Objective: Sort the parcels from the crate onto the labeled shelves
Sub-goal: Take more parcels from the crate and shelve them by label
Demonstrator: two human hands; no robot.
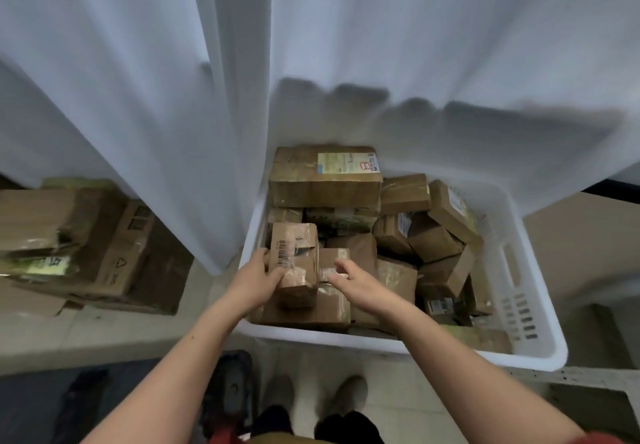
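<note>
White curtain (pixel 138 97) hung behind crate (pixel 540 339) | left hand (pixel 258 281) gripped barcoded parcel (pixel 298 253) at crate's nine o'clock | right hand (pixel 356 281) hovered open beside it

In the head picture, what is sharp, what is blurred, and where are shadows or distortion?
Head view: the barcoded parcel in the left hand is fairly sharp; the cardboard stack at left is smeared; dark shadows fall on the white curtain above the crate, whose rim bows from the wide lens.
</note>
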